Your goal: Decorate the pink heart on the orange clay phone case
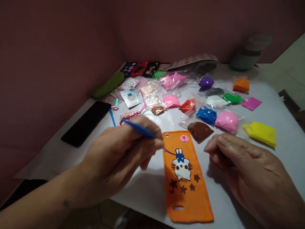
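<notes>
My left hand [133,149] grips a blue clay modelling tool [140,129] like a pen. Its thin tip touches or hovers just over the blue body of a white cat figure [183,170]; I cannot tell which. That figure lies upside down from my side on an orange clay-covered phone case [190,203]. Brown stars [183,189] sit below the cat's head, and a pink bow-like piece [184,138] is near the case's far end. Right of the case, my right hand [247,168] is closed, thumb against fingers. Whatever it may hold is hidden.
Bags of coloured clay, including brown [200,132], blue [206,115] and yellow [262,133], spread across the white table. A black phone [87,124] lies left. Decorated cases [140,68] and a bottle [247,55] stand near the pink wall [190,28].
</notes>
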{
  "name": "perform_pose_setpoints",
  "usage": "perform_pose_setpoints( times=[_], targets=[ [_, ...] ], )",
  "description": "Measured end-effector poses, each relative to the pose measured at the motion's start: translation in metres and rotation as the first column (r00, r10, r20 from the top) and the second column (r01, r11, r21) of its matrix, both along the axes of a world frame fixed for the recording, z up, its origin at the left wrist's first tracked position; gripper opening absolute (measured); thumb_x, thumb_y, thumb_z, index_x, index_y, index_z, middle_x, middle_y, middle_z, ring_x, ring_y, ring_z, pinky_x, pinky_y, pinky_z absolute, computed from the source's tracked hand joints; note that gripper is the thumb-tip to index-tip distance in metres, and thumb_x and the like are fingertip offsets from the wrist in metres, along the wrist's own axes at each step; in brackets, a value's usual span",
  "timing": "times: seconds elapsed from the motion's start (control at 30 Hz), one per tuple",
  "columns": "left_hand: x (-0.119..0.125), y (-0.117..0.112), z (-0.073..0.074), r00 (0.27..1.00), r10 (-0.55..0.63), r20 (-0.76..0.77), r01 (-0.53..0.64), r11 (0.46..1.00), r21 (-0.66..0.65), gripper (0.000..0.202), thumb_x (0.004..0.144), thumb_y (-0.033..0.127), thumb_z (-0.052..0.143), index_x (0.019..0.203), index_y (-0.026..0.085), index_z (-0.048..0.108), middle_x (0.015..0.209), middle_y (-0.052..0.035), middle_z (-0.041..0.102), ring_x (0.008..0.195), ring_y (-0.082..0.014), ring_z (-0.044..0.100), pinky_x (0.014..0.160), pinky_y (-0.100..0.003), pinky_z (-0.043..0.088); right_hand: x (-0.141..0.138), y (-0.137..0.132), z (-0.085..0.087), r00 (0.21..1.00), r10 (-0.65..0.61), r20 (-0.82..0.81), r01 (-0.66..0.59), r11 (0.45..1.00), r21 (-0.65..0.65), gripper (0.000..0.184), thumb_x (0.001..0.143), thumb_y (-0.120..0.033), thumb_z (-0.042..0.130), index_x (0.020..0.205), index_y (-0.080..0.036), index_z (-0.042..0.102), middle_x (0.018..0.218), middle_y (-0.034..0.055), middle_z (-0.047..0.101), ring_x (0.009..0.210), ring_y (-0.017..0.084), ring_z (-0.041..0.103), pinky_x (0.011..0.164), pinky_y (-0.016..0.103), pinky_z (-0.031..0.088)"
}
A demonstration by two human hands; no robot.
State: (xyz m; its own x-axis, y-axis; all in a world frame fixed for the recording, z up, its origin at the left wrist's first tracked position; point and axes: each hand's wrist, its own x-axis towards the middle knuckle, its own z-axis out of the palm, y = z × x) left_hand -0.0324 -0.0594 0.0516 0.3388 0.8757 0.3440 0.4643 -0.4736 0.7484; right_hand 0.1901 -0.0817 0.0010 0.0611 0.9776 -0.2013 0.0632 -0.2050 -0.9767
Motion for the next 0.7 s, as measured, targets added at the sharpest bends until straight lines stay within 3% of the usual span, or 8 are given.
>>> perform_pose_setpoints(
  times=[0.07,0.17,0.27,0.5,0.7],
  targets=[
    [0.012,0.014,0.001,0.986,-0.154,0.059,0.158,0.985,-0.073,0.011,0.090,0.016,0.049,0.080,0.018,0.054,0.060,0.0042,0.050,0.044,-0.0066,0.049,0.041,-0.018,0.044,0.002,0.002,0.003,1.000,-0.008,0.008,0.008,0.999,0.049,0.029,0.081,-0.053,0.061,0.084,-0.026,0.066,0.075,0.0037,0.058,0.056,0.012,0.052,0.043,0.019,0.045],
    [0.026,0.033,-0.003,0.974,-0.224,0.032,0.226,0.968,-0.108,0.013,0.091,0.014,0.046,0.079,0.018,0.051,0.057,0.0051,0.047,0.046,-0.0072,0.047,0.045,-0.020,0.045,0.002,0.007,0.004,0.999,0.038,0.021,-0.040,0.992,0.122,0.019,0.080,-0.039,0.064,0.094,-0.026,0.065,0.086,0.0032,0.063,0.062,0.010,0.056,0.047,0.016,0.046],
    [0.036,0.046,-0.007,0.959,-0.282,-0.010,0.280,0.958,-0.065,0.015,0.090,0.017,0.047,0.076,0.017,0.050,0.058,0.0045,0.048,0.045,-0.0068,0.046,0.043,-0.020,0.042,-0.002,0.013,0.001,0.994,0.078,0.082,-0.092,0.979,0.182,0.018,0.078,-0.027,0.062,0.096,-0.025,0.062,0.083,0.0007,0.061,0.068,0.010,0.058,0.052,0.014,0.048],
    [0.045,0.059,-0.018,0.954,-0.297,-0.042,0.294,0.954,-0.064,0.012,0.088,0.018,0.048,0.077,0.017,0.052,0.064,0.0022,0.051,0.048,-0.0069,0.047,0.043,-0.019,0.040,-0.004,0.023,-0.012,0.949,0.135,0.283,-0.197,0.959,0.202,0.019,0.081,-0.022,0.056,0.100,-0.024,0.060,0.083,0.0001,0.060,0.071,0.012,0.059,0.055,0.021,0.049],
    [0.044,0.066,-0.027,0.951,-0.310,0.016,0.310,0.946,-0.097,0.010,0.087,0.015,0.047,0.078,0.017,0.052,0.060,0.0037,0.049,0.047,-0.0071,0.045,0.041,-0.019,0.038,0.000,0.026,-0.015,0.895,0.115,0.432,-0.239,0.940,0.245,0.011,0.079,-0.015,0.059,0.087,-0.022,0.062,0.079,-0.0017,0.059,0.060,0.008,0.051,0.053,0.021,0.043]
  ],
)
